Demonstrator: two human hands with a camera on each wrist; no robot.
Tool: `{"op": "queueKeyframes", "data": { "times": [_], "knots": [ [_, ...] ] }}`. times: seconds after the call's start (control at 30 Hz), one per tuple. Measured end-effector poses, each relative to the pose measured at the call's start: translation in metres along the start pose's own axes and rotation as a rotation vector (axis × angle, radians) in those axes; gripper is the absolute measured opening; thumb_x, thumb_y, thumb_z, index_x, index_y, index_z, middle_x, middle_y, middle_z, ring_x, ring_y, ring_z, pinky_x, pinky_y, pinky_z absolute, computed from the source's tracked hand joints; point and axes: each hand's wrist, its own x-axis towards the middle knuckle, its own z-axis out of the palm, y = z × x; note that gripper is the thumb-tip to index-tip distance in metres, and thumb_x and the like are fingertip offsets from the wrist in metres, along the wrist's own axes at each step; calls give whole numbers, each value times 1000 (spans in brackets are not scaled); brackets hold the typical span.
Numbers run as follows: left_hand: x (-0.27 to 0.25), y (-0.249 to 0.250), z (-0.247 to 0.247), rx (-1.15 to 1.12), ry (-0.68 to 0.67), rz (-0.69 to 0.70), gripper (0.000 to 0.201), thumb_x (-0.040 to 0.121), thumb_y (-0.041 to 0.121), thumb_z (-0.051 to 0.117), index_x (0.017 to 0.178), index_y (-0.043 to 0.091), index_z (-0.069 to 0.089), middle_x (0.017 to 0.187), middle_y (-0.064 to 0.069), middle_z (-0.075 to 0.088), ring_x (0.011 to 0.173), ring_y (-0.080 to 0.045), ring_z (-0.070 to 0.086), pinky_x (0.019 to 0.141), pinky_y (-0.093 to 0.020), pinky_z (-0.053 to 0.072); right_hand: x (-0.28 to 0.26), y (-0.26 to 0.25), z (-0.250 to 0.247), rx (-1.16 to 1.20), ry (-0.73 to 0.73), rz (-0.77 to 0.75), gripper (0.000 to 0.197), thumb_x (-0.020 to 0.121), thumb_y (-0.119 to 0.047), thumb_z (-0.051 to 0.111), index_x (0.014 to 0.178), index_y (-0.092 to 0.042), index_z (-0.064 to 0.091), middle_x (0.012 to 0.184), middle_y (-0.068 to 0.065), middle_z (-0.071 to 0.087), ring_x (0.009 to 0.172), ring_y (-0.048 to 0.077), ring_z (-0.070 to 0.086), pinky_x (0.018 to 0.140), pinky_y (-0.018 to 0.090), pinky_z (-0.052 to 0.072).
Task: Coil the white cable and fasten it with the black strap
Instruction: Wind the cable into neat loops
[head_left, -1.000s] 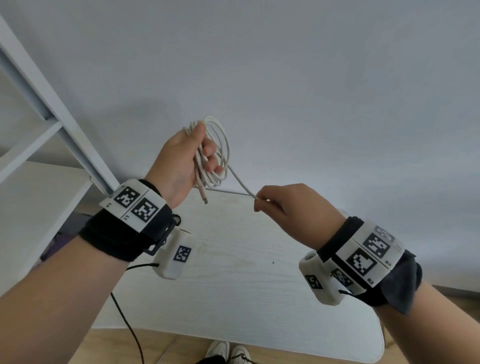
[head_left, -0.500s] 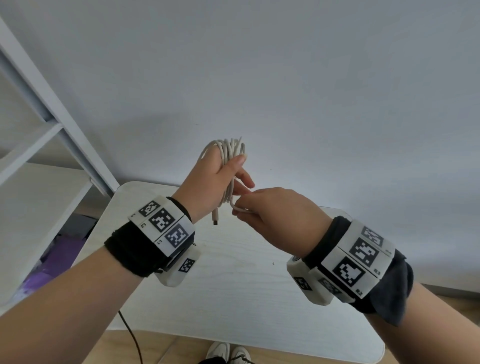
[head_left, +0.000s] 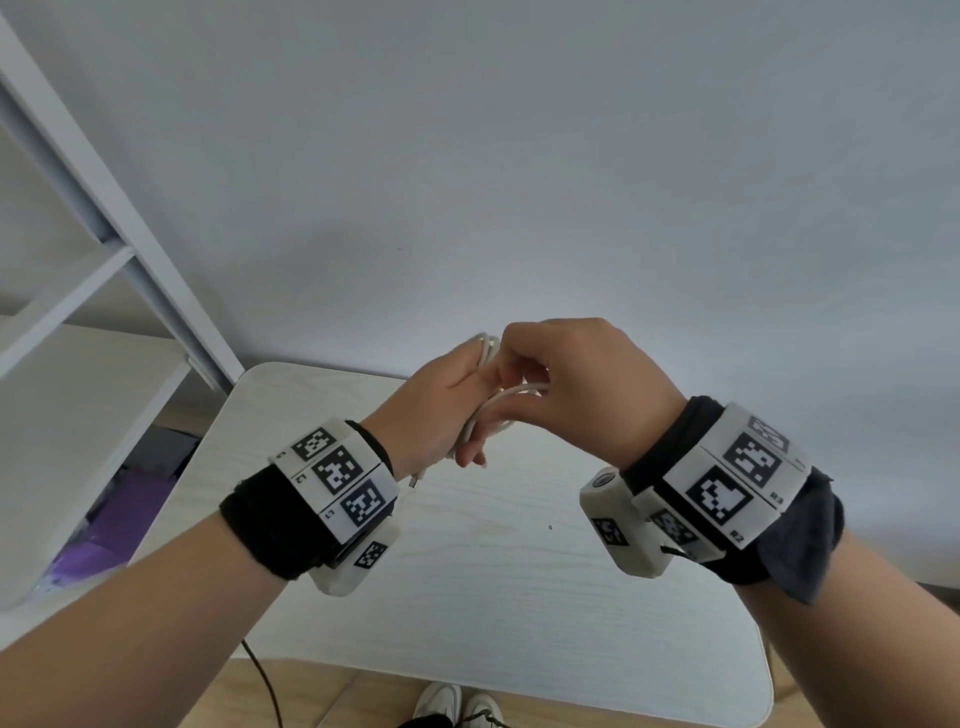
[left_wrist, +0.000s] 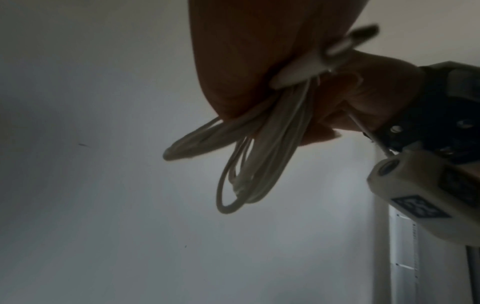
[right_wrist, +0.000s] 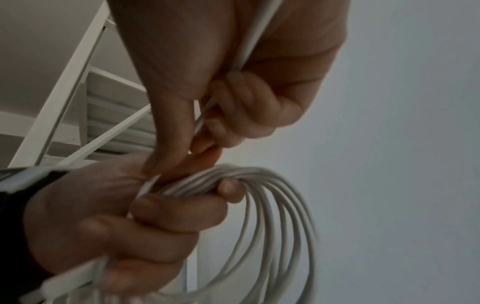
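The white cable (head_left: 511, 393) is wound into several loops, held up in front of the wall above the table. My left hand (head_left: 441, 410) grips the bundle of loops (right_wrist: 259, 205) in its curled fingers, and a plug end (head_left: 415, 480) hangs below the palm. My right hand (head_left: 561, 384) is pressed against the left one and pinches the loose end of the cable (right_wrist: 249, 45) between thumb and fingers. In the left wrist view the loops (left_wrist: 249, 164) hang under the palm. No black strap shows in any view.
A white wood-grain table (head_left: 493, 582) lies below both hands, against a plain grey wall. A white shelf frame (head_left: 104, 208) stands at the left with a purple item (head_left: 98, 545) underneath. A black cord (head_left: 260, 675) hangs off the table's front edge, near shoes (head_left: 457, 704) on the floor.
My right hand drew in from the stretched cable end until it met the left hand. Both hands sank lower, and the loose length has gathered into the coil.
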Motion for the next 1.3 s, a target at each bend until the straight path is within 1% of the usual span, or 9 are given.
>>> {"op": "queueKeyframes", "data": {
  "times": [0.17,0.27,0.37,0.5,0.73,0.83,0.97,1.1,1.3],
  "knots": [
    [-6,1,-2,-37,-55,-35,41,97,42,30,77,10,46,47,4,39,32,-11,31,45,-31,41,3,7,-8,71,-11,15,28,70,-41,73,66,-27,49,60,-8,52,54,7,45,57,27,41],
    [-9,2,-6,1,-103,-43,55,87,57,29,78,8,51,47,1,38,32,-11,29,38,-24,36,4,16,-17,103,-27,50,25,69,-42,73,66,-26,54,62,-4,57,53,8,46,58,27,43],
    [-9,2,-11,0,-162,-48,60,83,61,32,77,5,52,44,2,36,31,-11,27,37,-21,31,4,24,-22,152,-37,74,21,69,-40,73,65,-28,57,62,-6,57,53,4,47,54,18,39],
    [-9,1,-18,-161,-248,-84,58,79,68,45,69,11,51,40,4,32,28,-8,21,35,-18,24,6,35,-22,262,-18,110,17,73,-33,72,64,-27,59,60,-9,54,49,0,46,52,9,35],
    [-7,0,-30,-532,-362,-67,52,64,65,67,65,16,52,38,8,31,24,-1,20,33,-10,24,4,39,-1,620,46,146,19,87,-11,59,71,-21,63,54,-15,56,39,2,41,43,8,30],
    [-5,2,-35,-649,-353,-69,49,63,64,68,64,17,52,37,11,32,22,1,23,31,-10,21,3,42,10,748,115,202,17,90,-10,56,79,-18,67,52,-14,53,40,4,32,41,15,29],
    [-1,4,-39,-761,-276,-81,43,69,61,64,63,20,52,36,12,33,22,1,25,28,-12,24,1,40,21,728,208,231,20,90,-5,52,88,-15,69,50,-15,55,40,4,40,41,18,36],
    [4,7,-40,-834,-129,-108,35,83,50,48,64,20,48,36,10,29,22,0,24,27,-13,26,-2,35,32,675,263,248,26,89,-3,51,90,-23,68,67,-6,62,52,3,54,51,18,48],
    [7,11,-34,-897,-63,-97,32,86,43,47,64,20,48,36,9,28,22,-3,23,27,-15,26,-2,28,51,649,357,273,22,83,-3,60,94,-19,71,92,2,64,72,6,59,70,18,51]
  ]
}}
